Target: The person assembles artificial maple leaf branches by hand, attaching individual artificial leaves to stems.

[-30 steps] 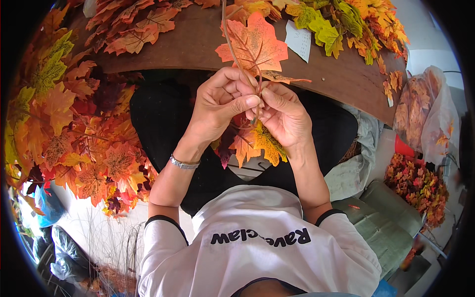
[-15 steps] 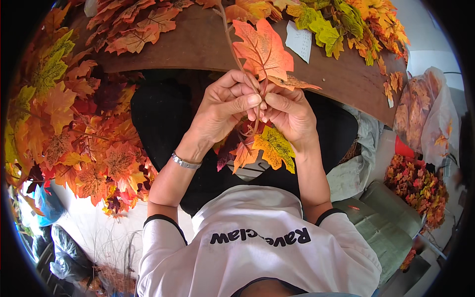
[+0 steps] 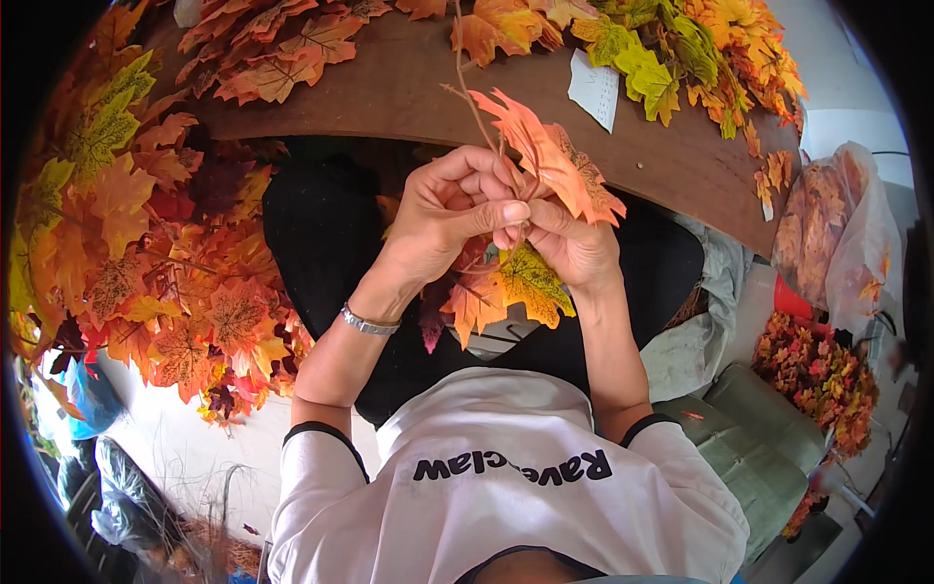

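Note:
Above my lap, both hands pinch the thin brown stem (image 3: 474, 109) of an artificial maple-leaf garland. My left hand (image 3: 449, 209) grips it between thumb and fingers, a metal watch on that wrist. Right beside it, my right hand (image 3: 574, 238) is closed at the same joint, its fingertips partly hidden. An orange-pink leaf (image 3: 537, 156) stands up from this joint, tilted over my right hand. Below the fingers hang a yellow-green leaf (image 3: 533, 284) and an orange leaf (image 3: 477, 304). The stem runs on upward over the table edge.
The brown table (image 3: 379, 83) curves in front of me, bearing heaps of leaves and a torn white paper (image 3: 593, 90). A big pile of orange leaves (image 3: 165, 282) hangs at left. At right are a clear bag of leaves (image 3: 827, 229) and green wrapped bundles (image 3: 749, 438).
The orange-pink leaf has turned edge-on and leans further right over my right hand. The leaves below have shifted slightly. Both hands keep their pinch on the stem.

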Demonstrator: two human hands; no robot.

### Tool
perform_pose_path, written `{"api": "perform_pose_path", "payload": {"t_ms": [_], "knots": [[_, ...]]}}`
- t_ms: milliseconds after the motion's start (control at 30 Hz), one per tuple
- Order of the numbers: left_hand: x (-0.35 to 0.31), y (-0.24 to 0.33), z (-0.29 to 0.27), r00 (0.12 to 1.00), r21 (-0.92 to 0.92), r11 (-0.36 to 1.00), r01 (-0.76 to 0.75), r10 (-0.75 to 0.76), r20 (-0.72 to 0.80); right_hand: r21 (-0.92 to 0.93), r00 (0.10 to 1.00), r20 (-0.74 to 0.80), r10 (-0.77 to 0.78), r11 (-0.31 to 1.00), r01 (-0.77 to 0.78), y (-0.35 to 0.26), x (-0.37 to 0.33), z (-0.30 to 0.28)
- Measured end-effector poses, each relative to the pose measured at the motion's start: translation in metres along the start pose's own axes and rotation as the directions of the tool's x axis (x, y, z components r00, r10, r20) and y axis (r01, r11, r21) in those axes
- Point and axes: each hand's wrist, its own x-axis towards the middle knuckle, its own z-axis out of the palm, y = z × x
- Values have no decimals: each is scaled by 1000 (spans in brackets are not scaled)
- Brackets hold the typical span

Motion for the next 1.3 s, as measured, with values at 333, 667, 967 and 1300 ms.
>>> {"api": "perform_pose_path", "payload": {"t_ms": [333,667,967,1300], "knots": [[5,6,-3,991,52,991,-121,123,-51,230,993,1,120,966,-117,5,6,1],[2,9,-9,974,24,982,-185,186,-132,89,987,-59,149,986,-144,4,18,6],[-4,16,-11,994,62,993,-98,101,-49,-940,853,-15,-521,298,165,-108,119,-18],[-4,21,-14,993,-29,994,-103,104,47,-794,730,457,-508,-603,78,-143,231,-52]]}}
